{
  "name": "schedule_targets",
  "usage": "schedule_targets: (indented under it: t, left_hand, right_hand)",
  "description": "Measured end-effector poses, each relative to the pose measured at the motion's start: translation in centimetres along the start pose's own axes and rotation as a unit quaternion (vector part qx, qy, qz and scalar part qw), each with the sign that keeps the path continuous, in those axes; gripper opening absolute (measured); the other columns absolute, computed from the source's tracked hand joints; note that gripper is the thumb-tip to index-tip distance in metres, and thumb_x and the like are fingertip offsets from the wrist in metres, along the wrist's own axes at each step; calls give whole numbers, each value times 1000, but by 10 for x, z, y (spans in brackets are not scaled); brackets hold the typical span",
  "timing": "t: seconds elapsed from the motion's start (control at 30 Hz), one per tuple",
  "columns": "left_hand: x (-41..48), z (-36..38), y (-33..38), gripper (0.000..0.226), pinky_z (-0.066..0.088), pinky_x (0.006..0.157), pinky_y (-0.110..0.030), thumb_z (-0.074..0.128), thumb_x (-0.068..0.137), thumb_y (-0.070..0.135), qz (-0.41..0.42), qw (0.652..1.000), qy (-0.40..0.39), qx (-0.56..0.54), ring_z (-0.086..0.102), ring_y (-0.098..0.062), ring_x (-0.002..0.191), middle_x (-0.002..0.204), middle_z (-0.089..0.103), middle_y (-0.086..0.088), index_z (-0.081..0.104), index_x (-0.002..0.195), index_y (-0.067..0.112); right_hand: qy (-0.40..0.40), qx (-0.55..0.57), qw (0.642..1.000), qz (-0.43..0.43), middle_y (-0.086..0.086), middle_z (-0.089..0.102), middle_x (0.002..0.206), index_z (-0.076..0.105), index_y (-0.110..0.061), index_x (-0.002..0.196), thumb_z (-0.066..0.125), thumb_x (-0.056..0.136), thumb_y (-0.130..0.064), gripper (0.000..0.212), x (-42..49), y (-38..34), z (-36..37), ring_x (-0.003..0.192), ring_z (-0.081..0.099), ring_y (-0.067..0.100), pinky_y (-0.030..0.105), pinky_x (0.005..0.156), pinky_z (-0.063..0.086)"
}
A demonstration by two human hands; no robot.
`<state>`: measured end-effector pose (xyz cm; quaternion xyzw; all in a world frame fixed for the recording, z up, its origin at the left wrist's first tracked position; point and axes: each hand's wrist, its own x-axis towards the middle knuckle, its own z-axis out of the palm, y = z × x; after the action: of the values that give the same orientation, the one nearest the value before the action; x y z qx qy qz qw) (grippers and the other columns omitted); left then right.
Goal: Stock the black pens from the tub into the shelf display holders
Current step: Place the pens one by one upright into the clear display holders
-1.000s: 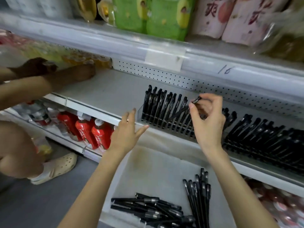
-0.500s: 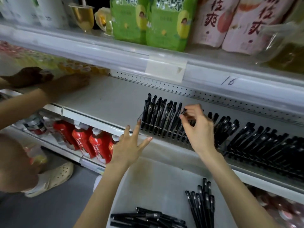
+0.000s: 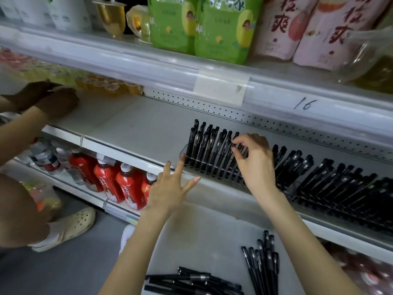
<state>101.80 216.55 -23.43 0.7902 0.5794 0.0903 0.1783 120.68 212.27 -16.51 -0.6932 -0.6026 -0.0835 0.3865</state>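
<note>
A clear display holder (image 3: pixel 184 150) on the middle shelf is packed with upright black pens (image 3: pixel 207 145). More full holders (image 3: pixel 340 188) run to the right. My right hand (image 3: pixel 254 160) reaches over the first holder, its fingertips pinching the cap of a pen (image 3: pixel 234 143) set in the row. My left hand (image 3: pixel 170 188) hovers open, fingers spread, at the shelf's front edge just left of the holder. Below, a white tub (image 3: pixel 202 235) holds loose black pens (image 3: pixel 261 262) in two heaps.
Another person's arms and hands (image 3: pixel 53 101) work on the same shelf at the far left, their foot in a pale clog (image 3: pixel 72 224) on the grey floor. Red bottles (image 3: pixel 119 184) fill the lower shelf. Green and pink packs (image 3: pixel 221 28) stand on the shelf above.
My right hand has brought the pen down from above the holder into the row and still pinches its top. My left hand stayed near the shelf edge.
</note>
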Motion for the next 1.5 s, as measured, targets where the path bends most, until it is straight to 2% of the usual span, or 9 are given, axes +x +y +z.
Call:
schedule_targets:
  t: [0.3,0.4,0.47,0.53,0.67,0.83,1.0,1.23,1.5]
  left_hand:
    - [-2,-4,0,82,40,99,-50,20,80,76,1,1000,-1,-3,32,-37,135,156,14,-12,-9,148,40]
    - [-5,-7,-1,84,43,94,-50,22,82,75,-2,999,25,-31,38,-34,131,151,26,-12,-1,150,32]
    - [-13,-8,-3,81,42,93,-49,26,86,71,-8,998,35,-54,41,-34,128,148,32,-12,4,151,27]
    - [-25,-8,-6,78,39,97,-49,30,90,66,-19,996,17,-83,42,-35,128,148,33,-15,4,151,24]
    - [-59,-6,-20,74,37,101,-45,36,92,60,-47,987,-20,-155,43,-33,128,143,43,-15,9,151,23]
    - [-83,-4,-36,49,37,84,-30,46,94,49,-80,959,-11,-272,52,-23,113,118,56,3,43,135,22]
    - [-92,0,-44,25,42,73,-26,52,93,44,-81,942,-1,-327,59,-13,92,93,62,14,58,109,26]
    - [-98,3,-48,28,49,82,-31,54,92,43,-79,931,2,-357,63,-13,93,100,67,8,60,112,25]
    - [-98,4,-43,33,40,63,-20,50,93,44,-65,961,61,-261,58,-12,84,91,61,8,54,117,21]
  right_hand:
    - [-18,11,999,24,4,63,103,67,-13,103,68,84,-14,19,-7,-3,-15,101,54,22,29,89,44]
    - [-32,62,996,61,-5,59,102,66,-17,104,66,86,-15,19,-21,-5,-34,91,54,6,2,79,34]
    - [-46,134,986,86,-9,62,95,66,-19,100,68,84,-13,17,-41,-6,-43,81,53,-7,-1,72,36]
    - [-99,201,969,107,-12,64,85,66,-22,89,70,82,-11,13,-72,0,-43,76,56,-8,4,70,41]
    - [-321,190,913,165,-12,65,79,62,-30,76,70,83,-17,17,-143,19,-19,76,60,4,26,77,48]
    - [-407,161,877,197,-16,64,78,66,-28,83,73,81,-29,7,-191,16,0,72,56,-6,9,67,40]
    - [-421,138,876,189,-9,69,80,72,-23,87,75,77,-35,16,-199,8,17,69,57,-1,19,72,46]
    - [-408,101,898,131,-12,56,68,52,-35,60,74,76,-40,28,-206,2,21,67,52,2,31,72,49]
    - [-277,312,881,222,0,70,72,62,-21,75,71,82,-12,15,-184,0,-1,68,68,12,29,68,55]
